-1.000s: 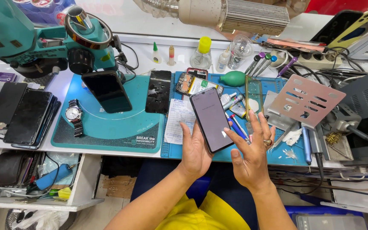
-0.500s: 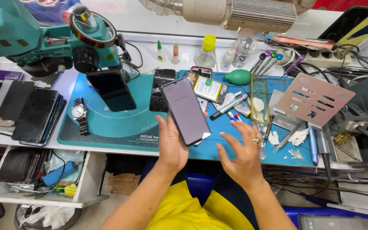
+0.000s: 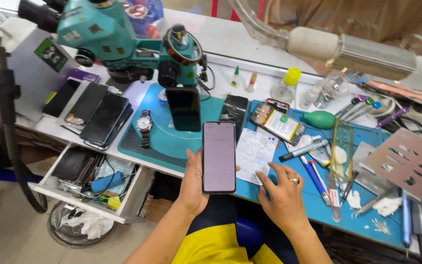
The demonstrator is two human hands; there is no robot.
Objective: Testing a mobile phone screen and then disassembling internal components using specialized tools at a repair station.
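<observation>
My left hand (image 3: 193, 185) grips a dark smartphone (image 3: 219, 157) from below, holding it upright over the front edge of the bench with its dim screen facing me. My right hand (image 3: 283, 195), with a ring on one finger, rests flat and empty on the blue work mat (image 3: 367, 215), fingertips touching a white paper slip (image 3: 253, 155) just right of the phone. An opened phone with its battery showing (image 3: 277, 123) lies beyond the slip.
A teal microscope (image 3: 123, 39) stands at the back left over a teal mat (image 3: 157, 142) with a phone (image 3: 183, 108) and a wristwatch (image 3: 144, 126). Several phones (image 3: 98, 115) lie left. Screwdrivers, tweezers (image 3: 313, 171), bottles (image 3: 289, 85), a metal plate (image 3: 409, 162) crowd the right. A drawer (image 3: 94, 181) stands open.
The view has tilted left and down. My left hand turned the phone from slanted to upright. My right hand lowered onto the mat beside the paper slip.
</observation>
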